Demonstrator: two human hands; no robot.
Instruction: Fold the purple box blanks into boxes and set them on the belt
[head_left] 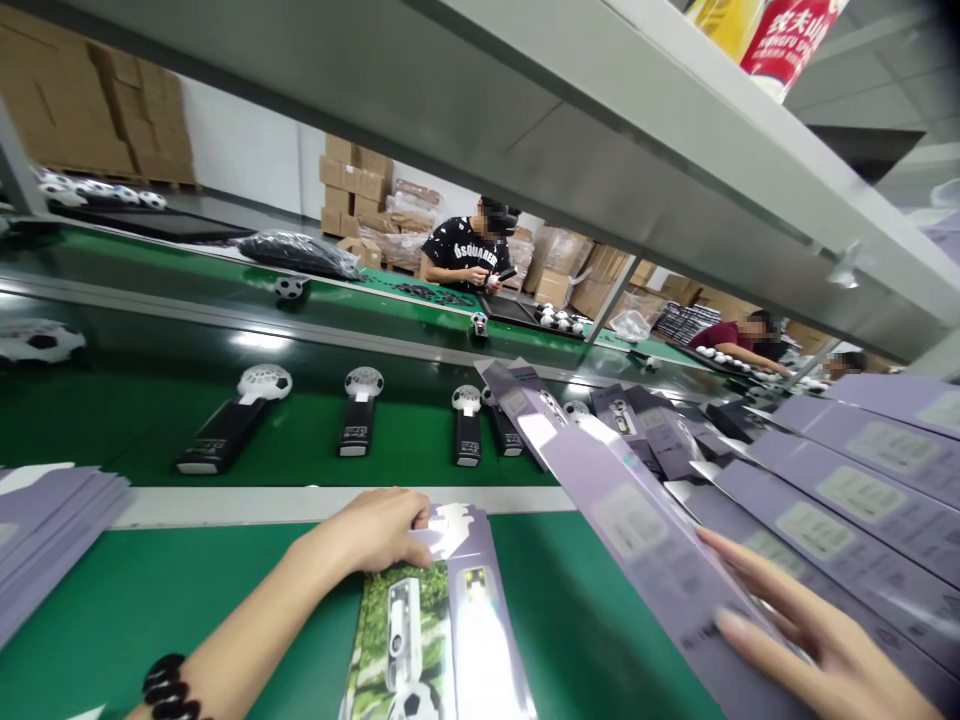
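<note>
In the head view my left hand (386,530) pinches the top edge of a flat printed box (412,620) with a green picture side, lying on the green work surface. A dark beaded bracelet is on that wrist. At the right, my right hand (795,620) has its thumb and fingers around a long purple box (637,520), which stands tilted toward the upper left. Its far end reaches over the conveyor. Several purple boxes (825,500) lie in overlapping rows just beyond my right hand.
Black-handled fans with football heads (466,425) lie on the green conveyor (405,430). A stack of flat purple boxes (52,540) is at the left. A metal shelf beam (525,130) crosses overhead. Across the line, a person (469,250) handles a small item; others work farther right.
</note>
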